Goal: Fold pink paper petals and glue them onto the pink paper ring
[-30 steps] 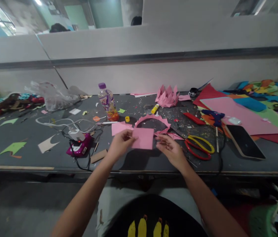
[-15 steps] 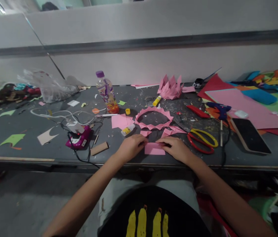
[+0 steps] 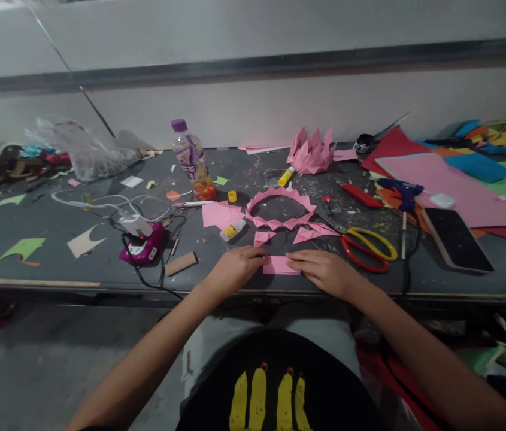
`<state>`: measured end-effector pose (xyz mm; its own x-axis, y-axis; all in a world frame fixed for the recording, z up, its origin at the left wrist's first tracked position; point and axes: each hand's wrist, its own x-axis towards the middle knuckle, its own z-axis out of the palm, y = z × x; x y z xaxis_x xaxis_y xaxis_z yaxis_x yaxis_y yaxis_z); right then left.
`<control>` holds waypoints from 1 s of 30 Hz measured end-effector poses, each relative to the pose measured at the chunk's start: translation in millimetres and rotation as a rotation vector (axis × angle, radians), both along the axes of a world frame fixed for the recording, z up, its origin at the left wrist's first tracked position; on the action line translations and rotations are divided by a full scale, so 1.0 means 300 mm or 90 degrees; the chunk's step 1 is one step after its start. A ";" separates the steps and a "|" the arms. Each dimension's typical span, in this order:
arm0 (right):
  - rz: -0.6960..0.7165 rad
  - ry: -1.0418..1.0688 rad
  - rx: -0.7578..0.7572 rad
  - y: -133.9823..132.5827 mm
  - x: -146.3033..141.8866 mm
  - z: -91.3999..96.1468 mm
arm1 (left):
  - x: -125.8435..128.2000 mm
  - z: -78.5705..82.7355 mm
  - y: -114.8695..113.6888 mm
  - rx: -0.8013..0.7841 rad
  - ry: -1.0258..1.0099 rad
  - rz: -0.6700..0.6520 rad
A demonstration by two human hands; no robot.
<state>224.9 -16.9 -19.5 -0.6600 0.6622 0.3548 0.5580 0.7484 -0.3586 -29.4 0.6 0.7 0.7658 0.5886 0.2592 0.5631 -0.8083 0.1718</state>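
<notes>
A small folded strip of pink paper (image 3: 281,265) lies flat near the table's front edge. My left hand (image 3: 237,267) holds its left end, fingertips closed on the upper corner. On the right end, the fingers of my right hand (image 3: 324,270) press together over the paper. Just beyond are a small folded pink piece (image 3: 263,238) and pointed pink pieces (image 3: 309,233). Behind those lies a ring of folded pink paper points (image 3: 253,222). A glue bottle (image 3: 233,230) rests on its side by pink paper sheets (image 3: 217,214).
Right of my hands are scissors (image 3: 369,249), a glue gun (image 3: 403,193) and a phone (image 3: 457,239). A purple power socket (image 3: 145,244) with cables and a cardboard piece (image 3: 181,263) sit left. Farther back stand a bottle (image 3: 193,160) and a pink paper flower (image 3: 310,152).
The pink paper between my hands now looks narrower from front to back. My right fingers have flattened over its right end. The view has tilted slightly downward.
</notes>
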 end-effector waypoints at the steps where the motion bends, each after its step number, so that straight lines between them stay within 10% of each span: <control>1: 0.001 -0.006 0.004 -0.001 0.001 -0.002 | 0.000 -0.002 -0.001 0.003 -0.001 -0.001; 30: 0.052 -0.015 0.041 0.014 0.027 -0.015 | 0.015 -0.015 -0.035 0.011 -0.046 0.024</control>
<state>233.0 -12.7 -24.1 -0.7190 0.5830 0.3783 0.5024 0.8122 -0.2965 -24.9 -9.8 -3.8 0.7223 0.6115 0.3231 0.5800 -0.7900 0.1986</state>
